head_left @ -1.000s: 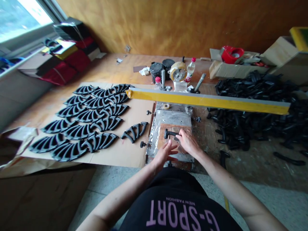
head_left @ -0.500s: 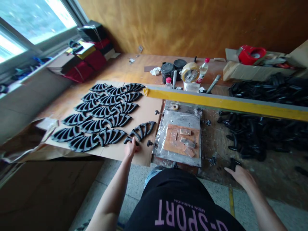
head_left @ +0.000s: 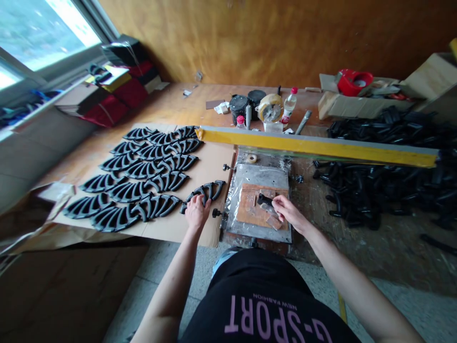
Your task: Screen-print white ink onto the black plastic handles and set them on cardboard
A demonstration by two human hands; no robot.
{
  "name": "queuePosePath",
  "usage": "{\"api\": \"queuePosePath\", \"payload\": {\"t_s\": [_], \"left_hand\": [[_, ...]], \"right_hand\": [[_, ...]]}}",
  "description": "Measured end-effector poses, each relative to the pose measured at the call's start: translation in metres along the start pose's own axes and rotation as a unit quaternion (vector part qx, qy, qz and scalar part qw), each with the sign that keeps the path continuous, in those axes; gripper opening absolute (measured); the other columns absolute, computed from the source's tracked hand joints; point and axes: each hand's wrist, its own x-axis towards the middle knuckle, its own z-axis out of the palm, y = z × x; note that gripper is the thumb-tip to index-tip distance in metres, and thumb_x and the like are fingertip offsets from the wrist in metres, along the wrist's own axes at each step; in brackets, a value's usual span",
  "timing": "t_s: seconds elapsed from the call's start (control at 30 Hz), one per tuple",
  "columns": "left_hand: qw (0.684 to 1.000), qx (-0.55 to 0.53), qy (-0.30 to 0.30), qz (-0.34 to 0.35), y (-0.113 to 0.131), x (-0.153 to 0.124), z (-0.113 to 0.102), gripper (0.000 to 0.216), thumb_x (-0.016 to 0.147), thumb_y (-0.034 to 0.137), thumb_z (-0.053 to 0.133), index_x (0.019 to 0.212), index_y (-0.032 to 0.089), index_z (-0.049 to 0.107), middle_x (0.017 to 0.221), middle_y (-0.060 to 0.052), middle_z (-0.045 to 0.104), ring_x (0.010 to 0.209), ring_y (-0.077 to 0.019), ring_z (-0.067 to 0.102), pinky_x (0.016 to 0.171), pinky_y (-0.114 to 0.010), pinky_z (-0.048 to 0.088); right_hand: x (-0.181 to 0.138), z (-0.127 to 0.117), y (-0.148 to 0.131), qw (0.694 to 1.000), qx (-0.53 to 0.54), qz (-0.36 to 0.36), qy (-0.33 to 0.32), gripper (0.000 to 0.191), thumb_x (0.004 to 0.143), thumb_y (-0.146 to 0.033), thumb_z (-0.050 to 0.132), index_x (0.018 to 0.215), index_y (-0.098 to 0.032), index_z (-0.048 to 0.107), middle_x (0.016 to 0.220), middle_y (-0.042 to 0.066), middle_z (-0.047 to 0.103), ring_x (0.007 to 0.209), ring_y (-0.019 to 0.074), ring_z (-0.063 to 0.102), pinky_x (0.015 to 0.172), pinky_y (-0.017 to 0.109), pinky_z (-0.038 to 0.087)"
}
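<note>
Above the metal plate (head_left: 271, 174), the right hand (head_left: 288, 213) pinched a black part (head_left: 264, 199), likely light, stiff, sensibly by one end; left of the plate, the left hand (head_left: 197, 212) half-curled, hold unclear.

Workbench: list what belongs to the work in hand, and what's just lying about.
Seem to belong:
black part in the right hand
black row at the left hand
wooden board on the metal plate
black pile at right

Seem just lying about:
taller red-capped bottle
big tape roll
black pots
red item in the open carton
</note>
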Motion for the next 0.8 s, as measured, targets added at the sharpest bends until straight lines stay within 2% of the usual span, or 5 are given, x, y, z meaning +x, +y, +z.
{"api": "queuePosePath", "payload": {"t_s": [0.1, 0.23, 0.37, 0.6, 0.8], "left_hand": [[1.000, 0.028, 0.004, 0.008, 0.004, -0.011, 0.010, 0.046, 0.089, 0.046, 0.052, 0.127, 0.021, 0.059, 0.140, -0.012, 0.053, 0.119, -0.0329, 0.053, 0.094, -0.048, 0.046], [0.999, 0.028, 0.021, 0.014, -0.001, -0.020, 0.020, 0.049, 0.090, 0.044, 0.051, 0.132, 0.020, 0.057, 0.143, -0.013, 0.051, 0.125, -0.0336, 0.048, 0.098, -0.050, 0.043], [0.999, 0.011, 0.045, 0.003, -0.004, -0.025, 0.026, 0.050, 0.090, 0.043, 0.052, 0.133, 0.018, 0.057, 0.145, -0.015, 0.049, 0.128, -0.0332, 0.046, 0.102, -0.049, 0.041], [0.996, -0.002, 0.086, -0.039, -0.012, -0.036, 0.029, 0.049, 0.089, 0.044, 0.053, 0.131, 0.019, 0.058, 0.143, -0.014, 0.050, 0.126, -0.0346, 0.047, 0.102, -0.049, 0.040], [0.994, -0.075, 0.080, -0.028, -0.028, -0.023, 0.036, 0.051, 0.089, 0.046, 0.053, 0.131, 0.016, 0.057, 0.131, -0.014, 0.058, 0.115, -0.0287, 0.055, 0.101, -0.042, 0.042]], "right_hand": [[0.015, 0.014, -0.011, 0.990, -0.139, 0.012, 0.015, 0.028, 0.090, -0.049, 0.051, 0.093, -0.021, 0.048, 0.075, 0.000, 0.060, 0.061, 0.0140, 0.055, 0.055, 0.024, 0.037], [0.020, 0.016, -0.015, 0.900, -0.431, 0.004, 0.063, 0.032, 0.098, -0.044, 0.041, 0.107, -0.016, 0.052, 0.081, 0.010, 0.066, 0.074, 0.0224, 0.062, 0.063, 0.029, 0.038], [0.013, 0.015, -0.020, 0.837, -0.534, -0.071, 0.096, 0.032, 0.096, -0.045, 0.048, 0.107, -0.016, 0.057, 0.100, 0.016, 0.066, 0.097, 0.0288, 0.059, 0.073, 0.034, 0.042], [0.046, 0.073, -0.064, 0.880, -0.366, -0.303, -0.017, 0.021, 0.098, -0.026, 0.046, 0.106, -0.021, 0.064, 0.107, 0.007, 0.066, 0.103, 0.0200, 0.057, 0.095, 0.032, 0.042], [0.118, 0.173, -0.091, 0.881, -0.400, -0.228, -0.110, 0.028, 0.097, -0.029, 0.047, 0.118, -0.021, 0.063, 0.114, 0.009, 0.063, 0.102, 0.0196, 0.061, 0.090, 0.029, 0.045]]}}
